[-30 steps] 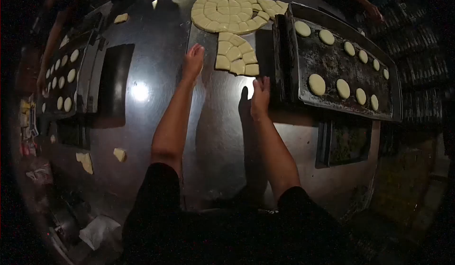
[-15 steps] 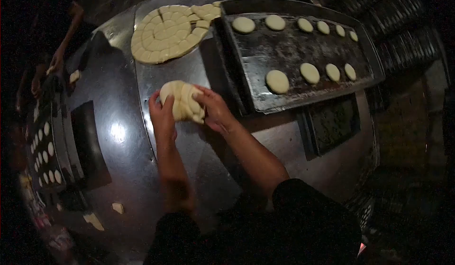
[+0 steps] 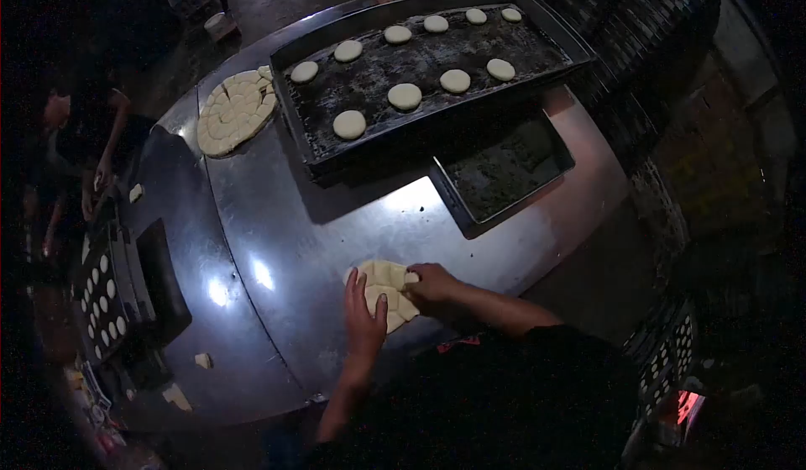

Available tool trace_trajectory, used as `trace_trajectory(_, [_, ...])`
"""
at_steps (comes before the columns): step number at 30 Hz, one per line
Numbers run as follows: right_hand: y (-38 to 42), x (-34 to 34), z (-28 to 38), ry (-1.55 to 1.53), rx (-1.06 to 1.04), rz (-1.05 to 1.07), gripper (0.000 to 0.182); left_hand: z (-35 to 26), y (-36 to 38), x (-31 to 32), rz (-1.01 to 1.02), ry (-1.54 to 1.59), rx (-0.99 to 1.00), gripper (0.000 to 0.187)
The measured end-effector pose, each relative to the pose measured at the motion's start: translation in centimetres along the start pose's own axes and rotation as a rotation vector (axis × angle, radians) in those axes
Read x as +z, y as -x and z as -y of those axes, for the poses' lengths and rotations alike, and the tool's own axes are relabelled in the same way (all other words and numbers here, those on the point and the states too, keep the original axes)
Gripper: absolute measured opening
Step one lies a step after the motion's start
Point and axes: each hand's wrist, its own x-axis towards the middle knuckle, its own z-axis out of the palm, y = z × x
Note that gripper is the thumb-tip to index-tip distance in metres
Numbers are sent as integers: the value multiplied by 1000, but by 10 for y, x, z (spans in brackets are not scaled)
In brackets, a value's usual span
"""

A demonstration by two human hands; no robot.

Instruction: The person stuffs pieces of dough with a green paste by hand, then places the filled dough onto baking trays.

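Note:
A flat slab of pale dough [image 3: 383,278], scored into several pieces, lies on the metal table close to my body. My left hand [image 3: 366,323] rests along its left side, fingers stretched out and thumb spread over the dough. At the slab's right edge, my right hand [image 3: 435,286] is closed on a small piece of dough [image 3: 411,278], which shows at the fingertips. My right fingers are partly hidden by the back of that hand.
A large dark tray [image 3: 437,122] with several round dough pieces [image 3: 405,96] stands ahead. Under its edge lies a smaller dark pan [image 3: 504,172]. A larger cut dough disc [image 3: 235,117] is at the back left. Another person's arm [image 3: 109,142] works beside a filled tray [image 3: 101,302] at left.
The folded dough that both hands held near the dough disc now lies spread flat nearer my body. My left fingers have opened; my right hand has moved to its edge. The view has shifted.

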Motion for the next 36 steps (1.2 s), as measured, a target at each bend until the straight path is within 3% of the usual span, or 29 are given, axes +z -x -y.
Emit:
trace_trajectory(1, [4,3,-3,45,-79,2,53,-2,3,21,110,187,-23,50])
trace_trajectory(2, [8,6,-5,44,-141,-31,46,2,6,38,102,185,-37,50])
trace_trajectory(4, [9,-11,-13,61,-255,73,36,7,-1,74,172,-220,59,44])
trace_trajectory(6, [17,-28,-30,11,-343,135,34,5,2,94,171,-383,47,42])
trace_trajectory(8, [22,-90,-39,-19,-463,369,39,-5,-2,96,163,-602,60,40])
trace_trajectory(9, [28,-114,-42,-4,-446,269,42,-10,-2,100,160,-603,54,40])
trace_trajectory(11, [42,-167,-21,60,-292,183,51,-22,-2,108,-119,-2,-142,39])
trace_trajectory(12, [51,-192,1,80,-266,155,48,-45,-10,106,-113,-4,-146,39])
trace_trajectory(14, [46,-194,3,52,-632,-33,45,-95,-33,100,-245,683,-367,36])
trace_trajectory(15, [54,-197,20,-11,-695,-85,40,-114,-43,96,-238,686,-366,36])
trace_trajectory(18, [89,-181,76,-358,-778,-283,37,-155,-60,80,-410,834,-66,42])
trace_trajectory(21, [103,-156,97,-225,-1061,-606,39,-173,-60,55,-465,951,32,45])
trace_trajectory(22, [105,-148,101,-219,-1055,-605,39,-182,-56,46,-472,910,111,46])
trace_trajectory(24, [108,-131,109,-140,-1214,-835,27,-194,-45,35,-547,905,167,48])
trace_trajectory(28, [119,-101,116,-217,-1130,-698,19,-168,-25,18,-487,847,123,51])
trace_trajectory(29, [122,-100,116,-216,-1123,-696,19,-168,-27,16,-512,885,-6,51])
trace_trajectory(30, [126,-102,115,-327,-974,-505,20,-167,-29,15,-536,920,-132,53])
trace_trajectory(31, [129,-107,114,-433,-819,-320,21,-165,-28,15,-530,921,-134,53])
trace_trajectory(33, [131,-129,105,-346,-783,-326,23,-158,-29,21,-439,986,-341,55])
trace_trajectory(34, [132,-139,99,-267,-724,-300,21,-150,-33,29,-434,985,-340,55])
trace_trajectory(36, [128,-160,89,-35,-589,-270,19,-136,-43,50,-129,1115,-580,58])
